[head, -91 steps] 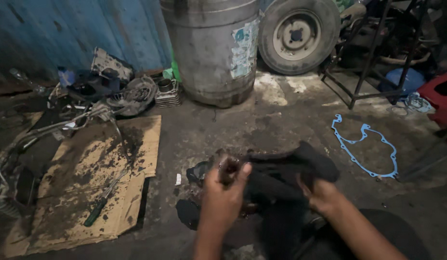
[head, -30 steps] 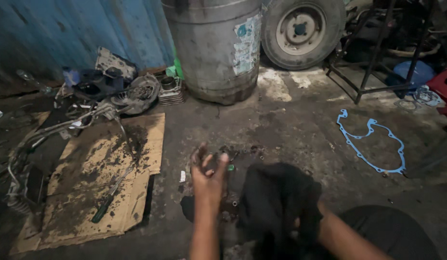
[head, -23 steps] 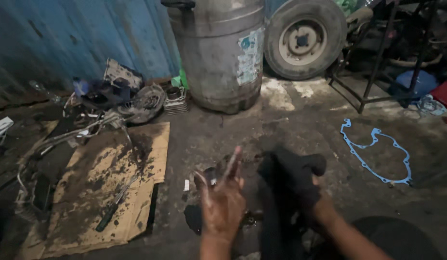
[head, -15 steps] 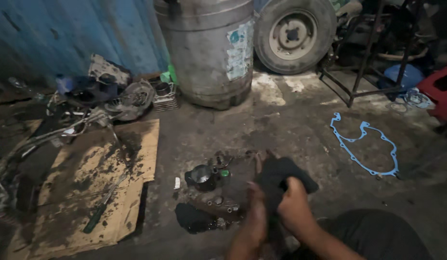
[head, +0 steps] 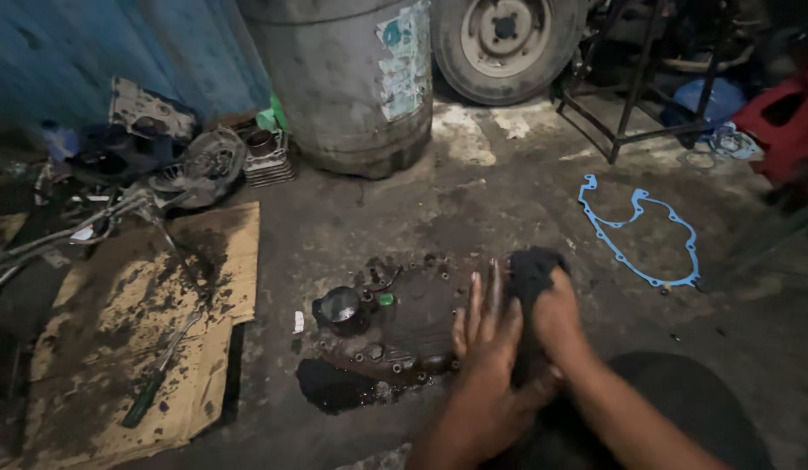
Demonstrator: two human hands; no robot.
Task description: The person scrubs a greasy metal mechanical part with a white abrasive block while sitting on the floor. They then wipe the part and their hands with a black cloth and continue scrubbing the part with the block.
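- The right hand (head: 556, 318) has its grip closed round a dark rag (head: 530, 270), bunched up in the fist, above the right edge of the engine cover (head: 404, 322).
- The left hand (head: 489, 335) is open, fingers straight and together, the palm pressed against the rag and the right hand; it holds nothing of its own.
- The cover lies flat on the concrete floor (head: 474, 209), oily, with a round metal cup-shaped part (head: 340, 306) at its left end and a dark puddle (head: 330, 383) at its near-left corner.
- For wiping the hands well, I would turn the rag to a drier fold between strokes; it looks soaked and black already, so one face will only smear.
- Work the rag between the fingers and across the palm, not only over the back of the hand.
- Keep the rag off the puddle and off the cover's wet face, or it picks up fresh oil.
- The blue gasket (head: 639, 231) lies well apart to the right; oily fingers should stay away from it.
- A screwdriver (head: 156, 379) rests on stained cardboard (head: 134, 348) to the left, out of easy reach.
- A steel drum (head: 347, 78) and a wheel (head: 504, 39) stand behind.
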